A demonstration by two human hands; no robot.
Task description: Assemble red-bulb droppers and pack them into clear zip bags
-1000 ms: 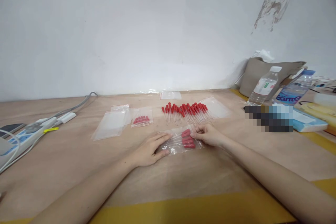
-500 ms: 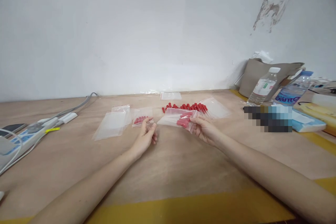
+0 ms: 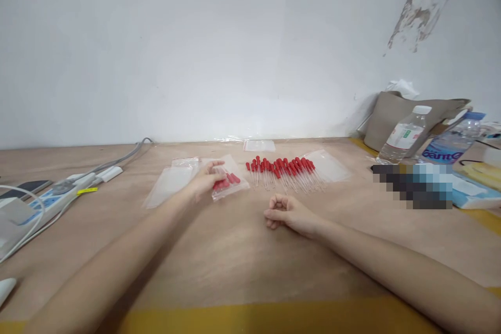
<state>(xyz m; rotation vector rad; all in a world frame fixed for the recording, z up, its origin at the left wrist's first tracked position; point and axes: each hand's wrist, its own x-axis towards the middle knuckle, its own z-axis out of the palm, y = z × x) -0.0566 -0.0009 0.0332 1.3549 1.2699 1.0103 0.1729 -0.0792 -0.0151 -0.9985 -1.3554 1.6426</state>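
Note:
My left hand (image 3: 205, 180) reaches over a clear zip bag (image 3: 230, 191) holding several red-bulbed droppers (image 3: 226, 182). Its fingers are stretched out at the bag's left side; whether they press on it I cannot tell. To the right, my right hand (image 3: 287, 214) rests above the table, fingers loosely curled and nothing in them. Beyond it lies a row of loose glass-like droppers with red bulbs (image 3: 287, 167), their clear stems toward me. Left of my left hand are flat clear zip bags (image 3: 164, 188), partly hidden by it.
Another clear bag (image 3: 331, 164) lies right of the droppers, and one (image 3: 259, 145) lies near the wall. A power strip (image 3: 50, 203) with cables is at left. At right stand two water bottles (image 3: 405, 135), a grey-brown bag (image 3: 385, 120) and a blue packet (image 3: 475, 193).
The bag of droppers went from my right hand down to the table at left. My right hand let go and drew back toward me; my left hand moved slightly left, its fingers now stretched out.

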